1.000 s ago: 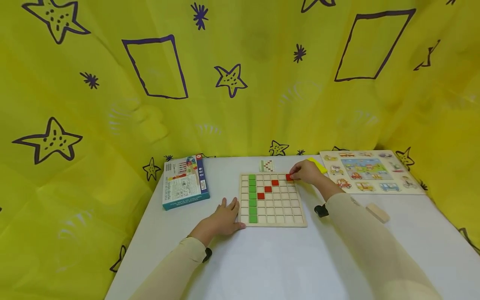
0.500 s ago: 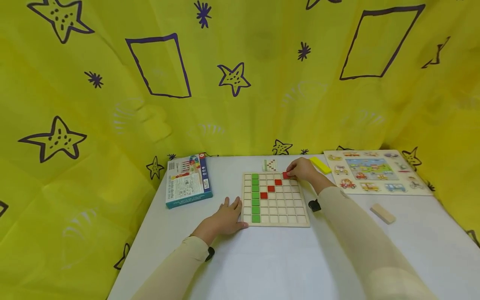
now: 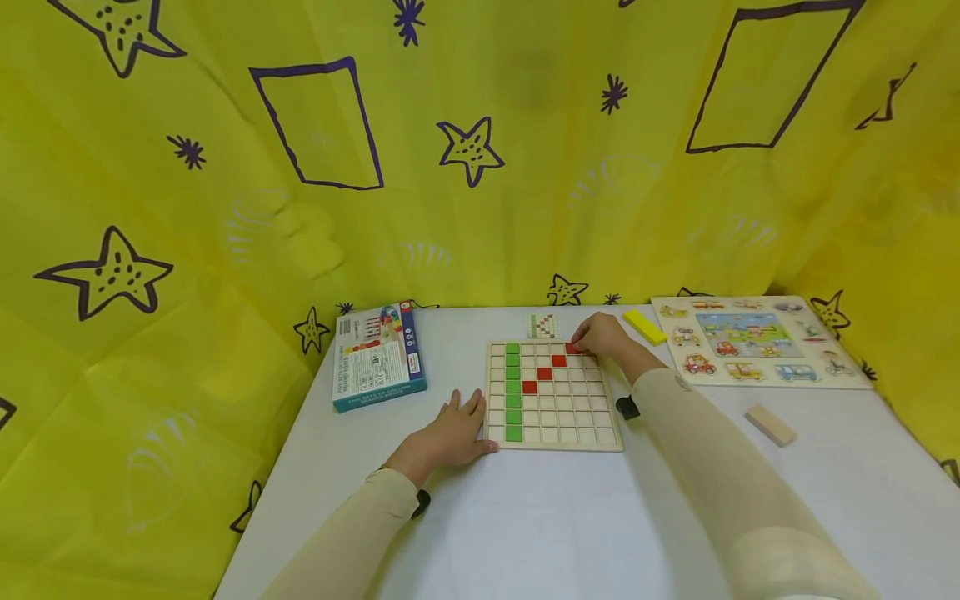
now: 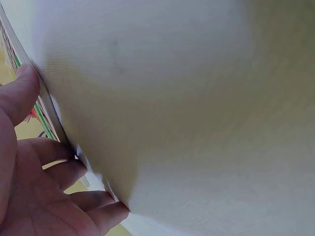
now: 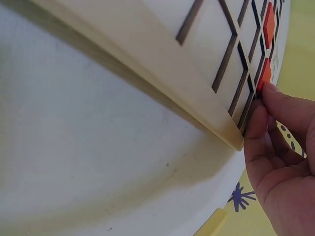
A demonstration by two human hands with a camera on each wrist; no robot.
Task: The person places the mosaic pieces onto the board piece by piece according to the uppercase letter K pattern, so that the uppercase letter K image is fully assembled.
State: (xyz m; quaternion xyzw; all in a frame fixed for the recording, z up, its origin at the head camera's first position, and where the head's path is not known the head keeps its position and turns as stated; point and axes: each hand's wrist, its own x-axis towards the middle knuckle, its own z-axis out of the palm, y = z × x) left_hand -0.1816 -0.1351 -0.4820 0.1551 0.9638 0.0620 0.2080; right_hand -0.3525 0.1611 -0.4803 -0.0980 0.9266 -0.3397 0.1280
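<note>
A wooden grid board lies on the table in the head view. Green tiles fill its second column, and red tiles climb diagonally to the right. Up in the back row, my right hand pinches another red tile between thumb and fingertips, in line with that diagonal. The right wrist view shows the thumb on this tile's edge. My left hand rests at the board's left side, thumb by the front corner and fingers extended; the left wrist view shows its fingertips on the tabletop.
A small pattern card lies behind the board. A yellow block and a vehicle picture puzzle are at the back right. Nearer lies a plain wooden block. A teal-sided box stands at the back left.
My right hand has moved the red tile slightly left along the back row and down into line with the other red tiles. The left hand has stayed at the board's side.
</note>
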